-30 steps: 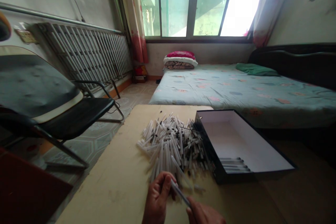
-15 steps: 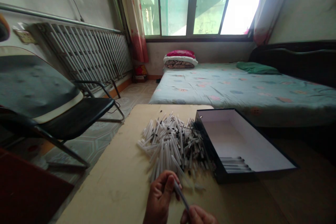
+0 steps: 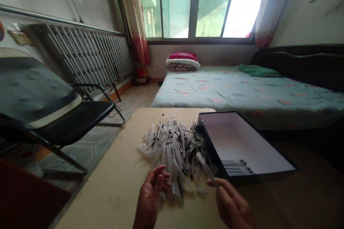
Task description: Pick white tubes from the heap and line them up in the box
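My right hand (image 3: 232, 200) grips a slim pen (image 3: 206, 168) with a pale translucent barrel near its lower end; it slants up and left, slightly blurred. My left hand (image 3: 153, 189) holds nothing that I can see; its fingers are loosely curled and apart, at the near edge of the pile. That pile of loose pen parts (image 3: 169, 150) has whitish tubes on the left and darker thin pieces on the right. Beside it stands a shallow box (image 3: 255, 139), dark outside and white inside. Several pens (image 3: 238, 167) lie side by side in its near end.
The parts and box rest on a pale yellow tabletop (image 3: 104, 186). Beyond it is a bed (image 3: 215, 86) with folded bedding (image 3: 182, 61). A black folding chair (image 3: 72, 114) stands to the left, in front of a radiator (image 3: 88, 55).
Both hands held the pen together; now they are apart. My right hand has moved right and up with the pen, while my left has let go and shifted left.
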The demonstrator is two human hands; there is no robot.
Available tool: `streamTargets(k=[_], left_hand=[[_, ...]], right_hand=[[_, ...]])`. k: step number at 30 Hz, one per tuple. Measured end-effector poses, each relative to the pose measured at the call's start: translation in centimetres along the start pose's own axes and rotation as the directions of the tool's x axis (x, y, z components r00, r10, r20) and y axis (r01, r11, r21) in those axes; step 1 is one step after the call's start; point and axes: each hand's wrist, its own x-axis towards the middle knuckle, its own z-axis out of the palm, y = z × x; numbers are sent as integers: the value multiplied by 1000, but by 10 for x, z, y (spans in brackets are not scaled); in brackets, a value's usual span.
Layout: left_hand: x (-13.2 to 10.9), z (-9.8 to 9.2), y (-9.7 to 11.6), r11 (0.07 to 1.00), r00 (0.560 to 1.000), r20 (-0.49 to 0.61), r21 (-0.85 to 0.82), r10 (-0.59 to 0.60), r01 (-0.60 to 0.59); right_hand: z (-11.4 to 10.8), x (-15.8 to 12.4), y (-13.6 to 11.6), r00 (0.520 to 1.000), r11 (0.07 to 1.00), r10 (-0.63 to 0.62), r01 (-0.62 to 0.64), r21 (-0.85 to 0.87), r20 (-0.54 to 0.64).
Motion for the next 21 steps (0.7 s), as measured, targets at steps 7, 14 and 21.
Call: streamTargets(k=[7,14,21], left_hand=[[6,-45,-30,976,931,-331,197,154,-91],[8,-47,-38,977,914,-368,185,169,-106],[9,-45,-33,978,909,-386,185,159,-92]], right_hand=[[-114,104,-32,933,494,-352,255,-831,78],[-120,174,-6,938,71,42,342,-937,345],[-109,181,8,893,98,107,429,-898,438]])
